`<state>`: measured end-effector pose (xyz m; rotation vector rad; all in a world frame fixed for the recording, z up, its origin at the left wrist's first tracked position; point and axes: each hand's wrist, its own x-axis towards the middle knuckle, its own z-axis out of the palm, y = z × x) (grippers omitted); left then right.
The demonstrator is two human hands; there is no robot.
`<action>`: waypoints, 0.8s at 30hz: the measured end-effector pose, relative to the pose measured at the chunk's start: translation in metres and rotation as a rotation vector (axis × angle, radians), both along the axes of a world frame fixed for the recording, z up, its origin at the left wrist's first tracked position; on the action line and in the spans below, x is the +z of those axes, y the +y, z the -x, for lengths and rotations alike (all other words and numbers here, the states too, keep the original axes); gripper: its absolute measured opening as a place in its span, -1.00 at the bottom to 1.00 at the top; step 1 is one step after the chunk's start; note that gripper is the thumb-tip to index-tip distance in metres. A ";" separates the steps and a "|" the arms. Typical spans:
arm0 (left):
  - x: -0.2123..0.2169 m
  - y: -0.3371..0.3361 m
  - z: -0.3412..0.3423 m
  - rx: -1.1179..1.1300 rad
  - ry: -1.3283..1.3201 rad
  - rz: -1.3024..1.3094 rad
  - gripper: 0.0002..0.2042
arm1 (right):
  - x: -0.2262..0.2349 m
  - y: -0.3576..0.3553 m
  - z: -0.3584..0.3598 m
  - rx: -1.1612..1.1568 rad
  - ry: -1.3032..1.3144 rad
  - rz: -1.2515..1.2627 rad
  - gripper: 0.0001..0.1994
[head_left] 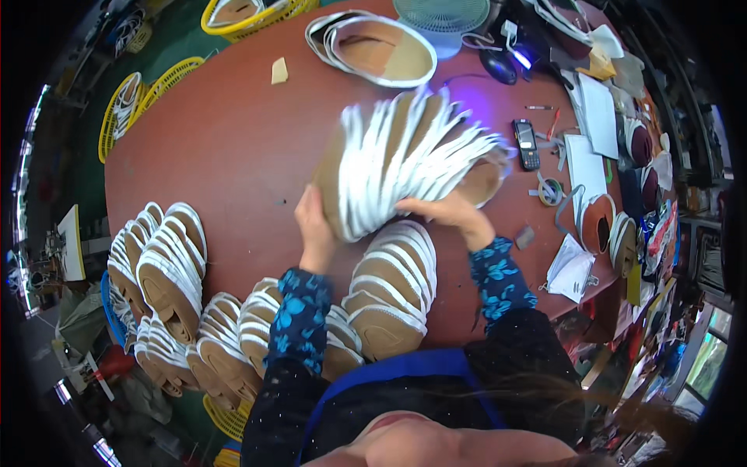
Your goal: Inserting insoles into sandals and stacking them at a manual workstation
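Over the middle of the table, both hands hold a thick stack of shoe uppers (389, 167), tan with white edges, fanned out and slightly blurred. My left hand (313, 226) is closed on the stack's left side, with its fingers partly hidden behind it. My right hand (451, 216) grips the lower right side, thumb across the white edges. Just below the hands lies another nested stack of shoe uppers (393, 292). More such stacks (173, 265) stand along the table's left and near edge, some partly covered by my left forearm.
On the red-brown table (249, 148), an open shoe-shaped piece (381, 50) lies at the far side beside a green fan (443, 15). A handheld scanner (527, 144), tape roll (550, 191), papers (585, 167) and a mouse (498, 67) sit rightward. Yellow baskets (167, 86) stand beyond the left edge.
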<state>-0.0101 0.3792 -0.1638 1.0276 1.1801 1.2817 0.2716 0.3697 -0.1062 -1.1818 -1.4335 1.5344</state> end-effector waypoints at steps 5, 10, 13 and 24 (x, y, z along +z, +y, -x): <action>-0.041 0.032 -0.090 0.001 0.449 -0.135 -0.56 | -0.053 0.013 -0.093 -0.040 -0.202 0.282 -0.70; -0.059 0.026 -0.121 -0.129 0.454 0.075 -0.41 | -0.123 -0.013 -0.129 -0.271 -0.025 0.322 -0.54; -0.036 -0.008 -0.073 -0.142 0.677 0.199 -0.32 | -0.106 -0.029 -0.101 -0.313 -0.052 0.146 -0.51; 0.127 -0.303 0.239 -0.159 1.174 0.046 -0.66 | 0.019 -0.225 0.065 -0.320 -0.844 -0.668 -0.66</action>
